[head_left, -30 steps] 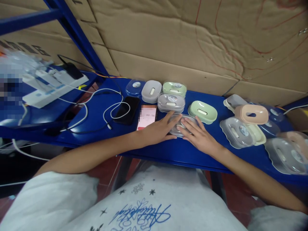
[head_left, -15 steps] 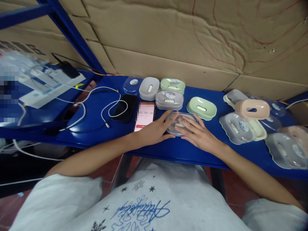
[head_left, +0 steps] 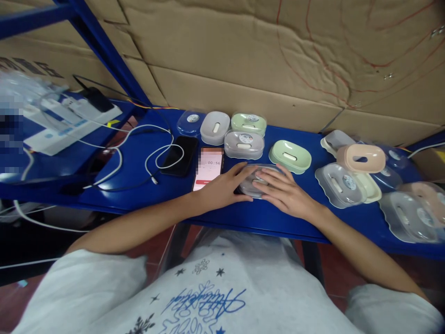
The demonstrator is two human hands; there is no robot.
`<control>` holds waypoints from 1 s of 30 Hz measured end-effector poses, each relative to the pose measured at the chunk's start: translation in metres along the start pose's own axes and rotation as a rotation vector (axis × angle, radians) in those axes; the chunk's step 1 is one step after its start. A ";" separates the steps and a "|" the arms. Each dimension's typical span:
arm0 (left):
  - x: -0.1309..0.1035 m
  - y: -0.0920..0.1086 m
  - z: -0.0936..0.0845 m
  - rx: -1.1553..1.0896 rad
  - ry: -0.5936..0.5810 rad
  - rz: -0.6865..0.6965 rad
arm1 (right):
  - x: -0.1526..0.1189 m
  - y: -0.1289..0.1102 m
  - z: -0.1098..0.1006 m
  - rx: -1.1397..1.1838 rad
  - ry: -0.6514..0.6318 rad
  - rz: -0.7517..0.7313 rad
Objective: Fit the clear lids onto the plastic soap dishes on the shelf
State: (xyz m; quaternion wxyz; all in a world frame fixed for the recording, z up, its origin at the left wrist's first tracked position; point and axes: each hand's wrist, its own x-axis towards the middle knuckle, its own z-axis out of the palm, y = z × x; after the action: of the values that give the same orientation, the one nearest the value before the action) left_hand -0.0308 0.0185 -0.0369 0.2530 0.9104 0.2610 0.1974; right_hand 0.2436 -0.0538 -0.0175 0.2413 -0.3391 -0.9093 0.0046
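Note:
A grey soap box with a clear lid sits on the blue table in front of me, partly covered by my hands. Around its left end my left hand is closed, thumb at the near side and fingers at the far side. From the right, my right hand grips the same box, its fingers lying across the lid. Just behind it stands a lidded grey soap box, and to the right an uncovered green soap box.
A phone with a timer lies left of my hands, beside a black phone and a white cable. More soap boxes crowd the right side. A power strip is at the left; cardboard stands behind.
The view has shifted slightly. My right-hand fingers have moved a little on the lid; both hands remain around the grey soap box.

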 end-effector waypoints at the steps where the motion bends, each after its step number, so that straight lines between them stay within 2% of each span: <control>1: 0.000 0.000 0.000 -0.003 -0.010 -0.004 | -0.001 0.000 0.000 -0.006 -0.003 -0.004; 6: -0.001 0.004 -0.002 0.005 -0.037 -0.020 | -0.006 -0.004 0.001 -0.052 -0.037 0.014; 15: -0.001 0.006 -0.008 0.037 -0.050 0.010 | -0.008 -0.012 0.008 -0.161 -0.016 0.061; 21: 0.001 0.003 -0.008 0.023 -0.004 0.037 | -0.005 -0.010 0.004 -0.131 -0.036 0.024; 30: 0.004 0.007 -0.007 0.019 -0.025 0.041 | -0.003 -0.004 0.001 -0.123 -0.027 0.041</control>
State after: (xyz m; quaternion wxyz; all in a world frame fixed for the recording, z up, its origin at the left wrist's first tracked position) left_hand -0.0289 0.0184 -0.0266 0.2435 0.9203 0.2409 0.1889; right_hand 0.2429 -0.0588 -0.0189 0.2077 -0.3716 -0.9039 -0.0417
